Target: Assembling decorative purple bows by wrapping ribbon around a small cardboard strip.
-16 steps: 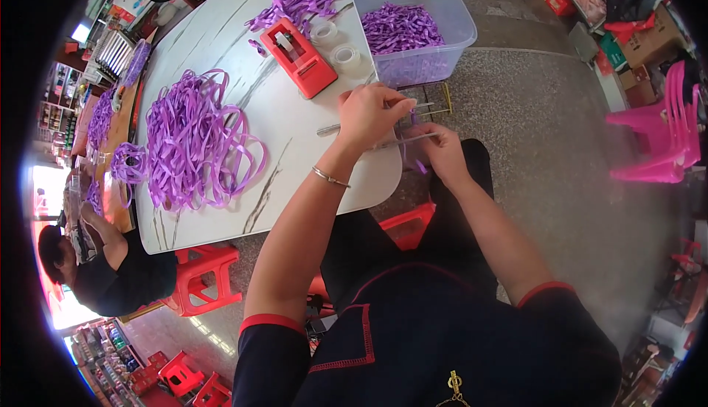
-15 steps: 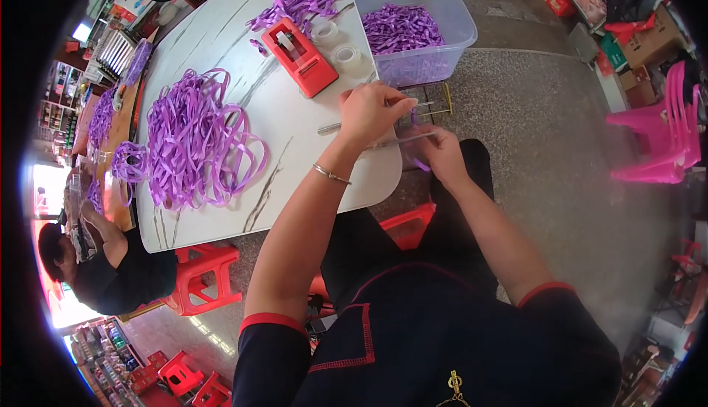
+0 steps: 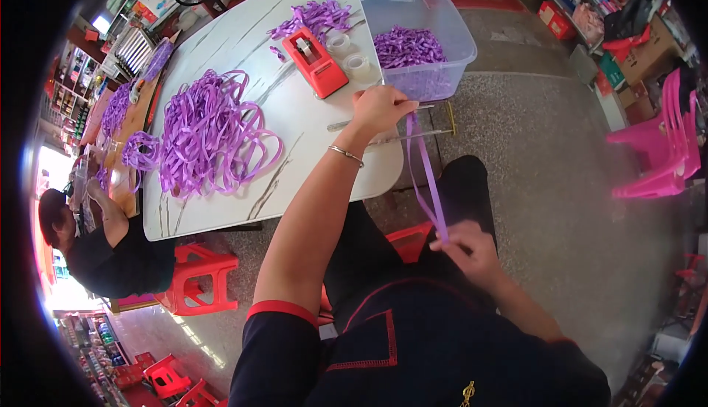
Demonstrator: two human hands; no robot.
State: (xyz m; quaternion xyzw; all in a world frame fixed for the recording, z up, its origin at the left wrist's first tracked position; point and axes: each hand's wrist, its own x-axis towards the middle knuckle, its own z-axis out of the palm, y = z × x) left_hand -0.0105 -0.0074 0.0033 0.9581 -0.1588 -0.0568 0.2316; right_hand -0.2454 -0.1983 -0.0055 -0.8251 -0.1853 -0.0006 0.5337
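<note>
A smooth white table (image 3: 306,116) with grey marble-like veins and rounded corners fills the upper middle. Against its far right edge stands a clear, box-shaped plastic tub (image 3: 461,42) partly filled with short purple pieces. Towards the table's left edge lies a loose, tangled heap of satiny purple ribbon (image 3: 203,134), its loops spilling outward. Near the far edge sits a smaller purple pile (image 3: 317,18), beside a wedge-shaped red tape dispenser (image 3: 321,71). Thin metal rods (image 3: 428,136) jut past the right edge.

Just off that edge, the left hand (image 3: 383,108) pinches the top of a flat, shiny purple strip (image 3: 430,173) between thumb and fingers. The right hand (image 3: 470,252) (slightly blurred) pinches its lower end, nearer the body. The strip slants between the two grips as two narrow strands, crossing a rod. Smallest are two round, translucent tape rolls (image 3: 357,65), beside the dispenser.
</note>
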